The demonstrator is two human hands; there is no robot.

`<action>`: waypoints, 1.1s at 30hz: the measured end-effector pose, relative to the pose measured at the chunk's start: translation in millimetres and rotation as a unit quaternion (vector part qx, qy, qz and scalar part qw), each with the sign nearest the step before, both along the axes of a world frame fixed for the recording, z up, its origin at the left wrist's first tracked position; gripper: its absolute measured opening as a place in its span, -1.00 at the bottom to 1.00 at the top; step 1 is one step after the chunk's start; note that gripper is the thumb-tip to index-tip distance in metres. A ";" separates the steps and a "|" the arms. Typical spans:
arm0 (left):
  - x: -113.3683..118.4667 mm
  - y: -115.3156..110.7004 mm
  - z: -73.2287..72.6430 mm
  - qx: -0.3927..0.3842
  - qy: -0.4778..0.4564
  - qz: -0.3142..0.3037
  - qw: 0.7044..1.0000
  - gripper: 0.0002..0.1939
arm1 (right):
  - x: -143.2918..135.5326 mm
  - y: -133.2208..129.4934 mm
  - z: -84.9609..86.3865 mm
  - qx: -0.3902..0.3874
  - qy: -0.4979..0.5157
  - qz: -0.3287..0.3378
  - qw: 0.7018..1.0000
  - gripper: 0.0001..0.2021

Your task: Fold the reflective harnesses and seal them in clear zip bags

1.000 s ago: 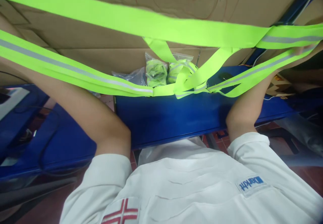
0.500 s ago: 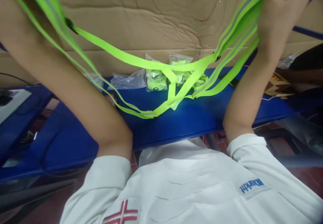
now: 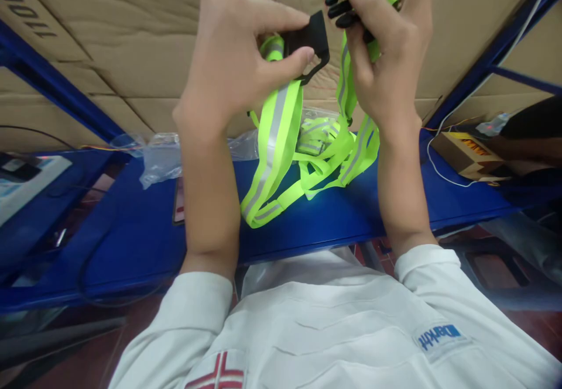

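My left hand (image 3: 246,55) pinches a black buckle socket (image 3: 315,41) between thumb and fingers. Facing it, a short gap away, is the pronged buckle half (image 3: 341,10), gripped by my right hand (image 3: 386,38). Both halves belong to a neon-yellow reflective strap harness (image 3: 274,137) with a grey stripe. Its loops hang from my hands down to the blue table (image 3: 307,225). Behind the straps lies a clear bag of folded neon straps (image 3: 318,134), partly covered.
Crumpled clear plastic bags (image 3: 162,158) lie left of my left forearm, near a phone's edge (image 3: 178,202). A small cardboard box (image 3: 468,155) and a white cable (image 3: 448,169) are at the right, beside another person's arm (image 3: 527,134). Cardboard (image 3: 144,44) stands behind.
My hands have come from wide apart to close together in front of me. The stretched harness now hangs slack, and both buckle halves have come into view, facing each other.
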State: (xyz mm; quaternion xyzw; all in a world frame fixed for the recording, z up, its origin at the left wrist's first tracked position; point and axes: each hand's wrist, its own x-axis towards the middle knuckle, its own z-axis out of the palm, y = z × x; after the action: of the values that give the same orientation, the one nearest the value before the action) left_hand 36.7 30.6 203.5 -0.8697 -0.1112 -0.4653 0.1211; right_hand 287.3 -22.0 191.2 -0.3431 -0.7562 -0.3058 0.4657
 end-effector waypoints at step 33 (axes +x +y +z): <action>8.6 7.7 -6.9 -0.006 -0.036 -0.012 0.999 -0.65 | -25.0 -9.8 -5.5 0.004 -0.058 -0.002 0.998 -0.42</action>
State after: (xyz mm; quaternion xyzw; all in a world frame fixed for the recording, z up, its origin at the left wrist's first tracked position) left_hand 45.3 38.4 196.6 -0.8544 -0.1077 -0.4971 0.1063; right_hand 262.3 -31.8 185.7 -0.3246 -0.7799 -0.3296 0.4217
